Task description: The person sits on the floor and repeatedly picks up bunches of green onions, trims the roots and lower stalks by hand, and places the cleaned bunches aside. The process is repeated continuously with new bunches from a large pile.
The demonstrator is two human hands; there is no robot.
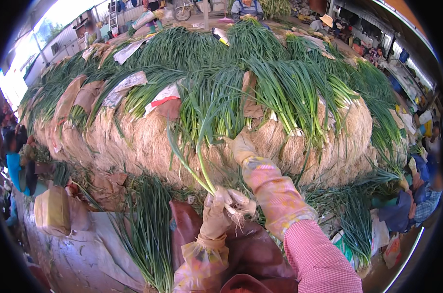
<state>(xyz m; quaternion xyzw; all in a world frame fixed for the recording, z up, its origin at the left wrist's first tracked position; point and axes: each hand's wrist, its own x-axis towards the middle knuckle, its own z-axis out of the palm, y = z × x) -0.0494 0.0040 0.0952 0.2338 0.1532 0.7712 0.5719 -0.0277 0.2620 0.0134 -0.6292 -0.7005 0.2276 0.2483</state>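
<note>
My gloved left hand (221,205) grips a couple of spring onions (204,166) low on their white stems. Their pale roots hang past the fingers, and the green leaves point up and away from me. Farther forward, my gloved right hand (241,146) reaches to the front of a large heap of spring onions (214,99). Its fingers are at the line between the stems and the tan roots (148,143). I cannot tell whether they hold a stalk. Patterned sleeve covers sit over both forearms.
Loose spring onions lie left of me (152,227) and at right (355,219). A yellowish block-shaped bundle (53,210) sits on the left. Paper sacks (124,88) are tucked among the leaves. People work at right (426,197), at left (18,164) and behind the heap (247,11).
</note>
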